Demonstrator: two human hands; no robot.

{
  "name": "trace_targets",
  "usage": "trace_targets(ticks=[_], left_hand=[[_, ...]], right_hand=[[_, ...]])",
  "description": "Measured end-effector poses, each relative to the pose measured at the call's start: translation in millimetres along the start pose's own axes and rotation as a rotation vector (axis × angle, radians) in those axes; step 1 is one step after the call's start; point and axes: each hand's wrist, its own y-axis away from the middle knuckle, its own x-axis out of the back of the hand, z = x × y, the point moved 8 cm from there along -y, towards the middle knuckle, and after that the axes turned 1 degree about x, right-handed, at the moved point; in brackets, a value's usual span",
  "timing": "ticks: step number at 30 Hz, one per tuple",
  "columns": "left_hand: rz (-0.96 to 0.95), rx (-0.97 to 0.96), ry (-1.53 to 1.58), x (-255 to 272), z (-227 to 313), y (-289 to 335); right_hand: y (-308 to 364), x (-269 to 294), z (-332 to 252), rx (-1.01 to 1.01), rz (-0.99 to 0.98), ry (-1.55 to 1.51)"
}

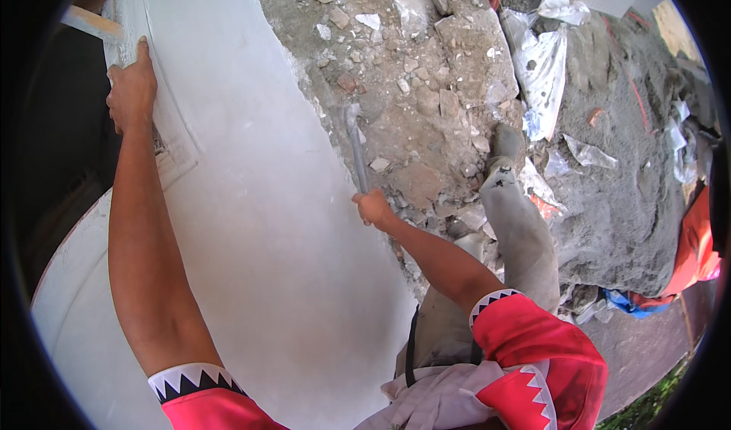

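My right hand [371, 207] is closed round the handle of a hammer [355, 150]. Its metal head points away from me, over the rubble beside the wall's ragged lower edge; whether it touches anything I cannot tell. At the upper left, my left hand [134, 91] grips the white edge of a window-like opening [129, 11], with its fingers curled over the dark side. Between my two arms spreads a smooth white plastered wall [251, 179].
Broken brick and plaster rubble [426, 110] covers the ground along the wall. My shod foot [506, 142] stands among it. Torn white sacks [542, 72] lie beside a grey sand heap [624, 201]. A wooden bar [93, 22] crosses the opening; orange sheeting [691, 239] is far right.
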Motion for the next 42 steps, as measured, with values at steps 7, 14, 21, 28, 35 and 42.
trace_targets(ticks=[7,14,21,28,35,42], left_hand=[[-0.035,0.004,0.015,1.3,3.0,0.9],[-0.003,-0.031,0.021,-4.4,-0.5,-6.6],[0.0,-0.01,0.02,3.1,5.4,2.2],[-0.019,0.044,0.003,10.1,5.6,15.7],[-0.014,0.074,-0.014,23.4,14.0,24.4],[-0.01,0.092,-0.026,22.7,15.9,21.9]], right_hand=[[28.1,37.3,93.0,-0.389,-0.11,-0.226],[35.3,13.8,-159.4,0.606,-0.193,-0.344],[8.0,16.3,151.8,-0.467,-0.107,0.009],[59.7,80.8,235.6,-0.521,0.013,-0.238],[3.3,115.8,50.6,0.075,0.107,0.446],[-47.6,197.9,-40.7,0.191,0.377,0.544]])
